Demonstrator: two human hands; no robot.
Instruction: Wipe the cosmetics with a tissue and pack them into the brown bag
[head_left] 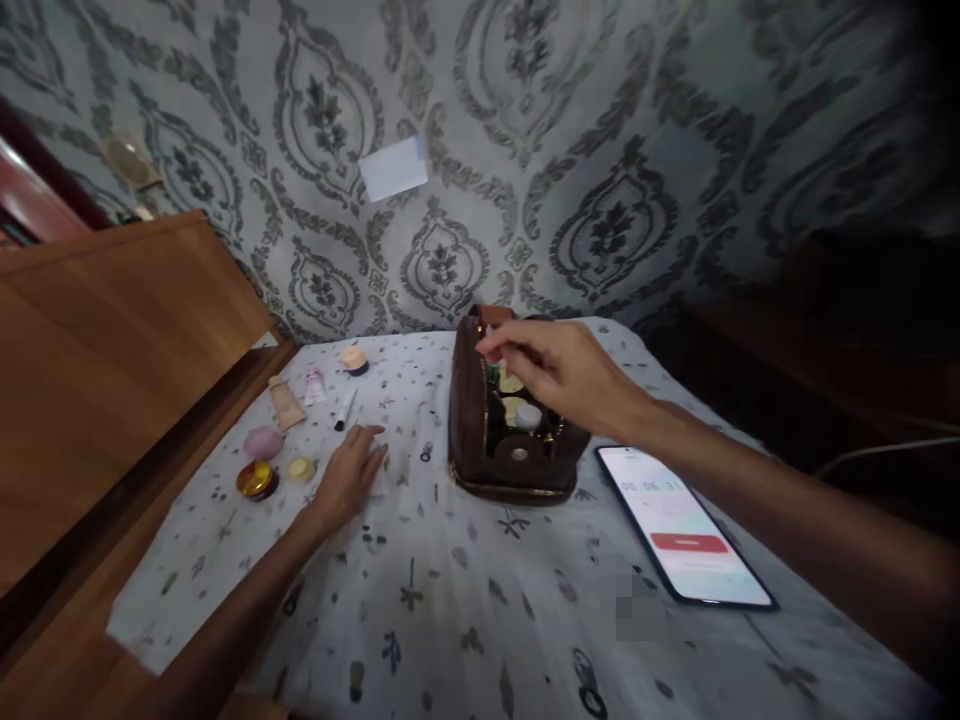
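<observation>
A brown bag (469,420) with a gold zip stands unzipped on the patterned cloth. Small containers show inside it, among them a grey-white round lid (528,416). Above the bag's opening is my right hand (551,365), thumb and fingers pinched together; a tiny pale bit shows at the fingertips, too small to name. My left hand (351,470) rests on the cloth, fingers stretched out and holding nothing. Just beyond its fingertips lies a slim white tube with a black cap (346,408).
Left on the cloth are a beige tube (286,403), a pink tube (314,385), a dark jar with peach lid (354,360), a pink puff (263,442), a gold-lidded jar (256,480) and a small yellow pot (301,468). A lit phone (690,530) lies right. A wooden board (135,370) borders the left.
</observation>
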